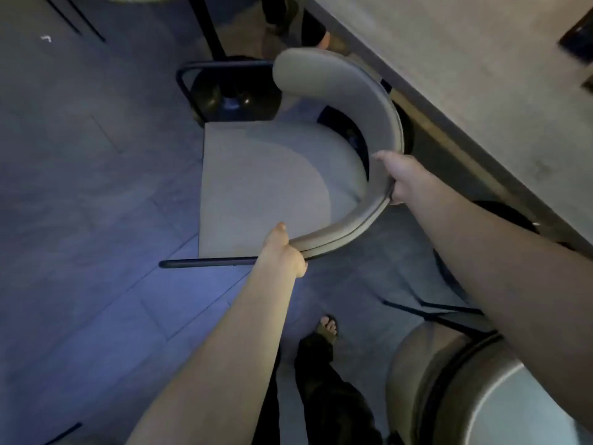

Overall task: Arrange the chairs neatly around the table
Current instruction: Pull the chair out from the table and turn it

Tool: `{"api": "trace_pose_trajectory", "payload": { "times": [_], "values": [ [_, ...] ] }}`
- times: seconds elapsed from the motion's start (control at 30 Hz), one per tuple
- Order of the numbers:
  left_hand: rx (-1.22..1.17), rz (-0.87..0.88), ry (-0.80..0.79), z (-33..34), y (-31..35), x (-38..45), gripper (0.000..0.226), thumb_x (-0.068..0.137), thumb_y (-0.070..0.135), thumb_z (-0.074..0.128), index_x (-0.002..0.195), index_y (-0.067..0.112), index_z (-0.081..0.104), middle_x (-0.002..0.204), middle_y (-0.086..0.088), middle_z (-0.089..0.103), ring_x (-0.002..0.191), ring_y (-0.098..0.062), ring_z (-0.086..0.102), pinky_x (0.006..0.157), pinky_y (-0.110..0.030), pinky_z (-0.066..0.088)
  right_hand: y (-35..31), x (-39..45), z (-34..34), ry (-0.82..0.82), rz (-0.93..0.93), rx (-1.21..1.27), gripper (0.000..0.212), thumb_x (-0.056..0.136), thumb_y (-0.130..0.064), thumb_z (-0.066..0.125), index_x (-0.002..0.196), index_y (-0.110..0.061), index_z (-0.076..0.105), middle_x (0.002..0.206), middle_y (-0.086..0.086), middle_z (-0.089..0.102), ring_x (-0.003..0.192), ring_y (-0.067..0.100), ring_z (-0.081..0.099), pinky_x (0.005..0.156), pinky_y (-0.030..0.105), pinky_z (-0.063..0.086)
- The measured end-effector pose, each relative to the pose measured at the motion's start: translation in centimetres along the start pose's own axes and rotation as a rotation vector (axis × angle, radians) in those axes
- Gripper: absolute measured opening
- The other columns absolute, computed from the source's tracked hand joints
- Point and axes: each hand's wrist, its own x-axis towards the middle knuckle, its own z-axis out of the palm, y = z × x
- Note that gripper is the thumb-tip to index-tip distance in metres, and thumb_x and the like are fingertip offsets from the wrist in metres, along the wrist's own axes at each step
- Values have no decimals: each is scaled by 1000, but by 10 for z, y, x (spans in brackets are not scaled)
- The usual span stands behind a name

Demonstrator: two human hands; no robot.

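Note:
A grey chair [266, 184] with a curved padded backrest and dark metal frame stands in the middle of the view, its back turned toward the table [475, 91] at the upper right. My left hand [282, 252] grips the near end of the curved backrest. My right hand [401, 175] holds the backrest further round, on the side nearest the table edge. A second grey chair [455, 380] sits at the lower right, partly hidden by my right forearm.
A black pedestal base [234, 91] of another table stands just beyond the chair. Another person's feet [321, 36] show under the table at the top. My own foot [327, 329] is on the grey tiled floor [80, 187]. A dark object [577, 36] lies on the tabletop.

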Motion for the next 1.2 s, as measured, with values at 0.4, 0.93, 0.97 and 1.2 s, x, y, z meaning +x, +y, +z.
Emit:
{"api": "trace_pose_trajectory", "payload": {
  "times": [0.4,0.93,0.97,1.2],
  "values": [
    [-304,34,-63,1,1,36,49,104,-4,27,151,-9,12,160,-24,16,146,-36,18,95,-10,17,13,0,-1,3,104,29,28,95,-3,50,123,-5,50,108,15,55,92,32,57,97,54,47],
    [131,201,152,-93,80,44,14,98,6,50,105,-4,58,139,-18,49,130,-41,46,107,-66,31,156,-26,61,22,202,288,72,55,-8,54,127,-8,53,120,22,66,98,41,66,70,72,49],
    [158,226,173,-96,87,45,17,96,6,53,110,-3,58,134,-17,51,125,-41,49,105,-67,33,150,-46,69,24,215,298,65,60,-8,54,125,-7,54,121,21,64,100,41,64,69,66,52],
    [116,355,175,-123,105,84,55,81,30,67,132,14,53,131,-11,60,113,-35,61,88,-50,53,150,-87,96,8,316,306,32,84,-7,58,115,-4,54,116,18,61,91,37,60,65,46,51]
  ]
}}
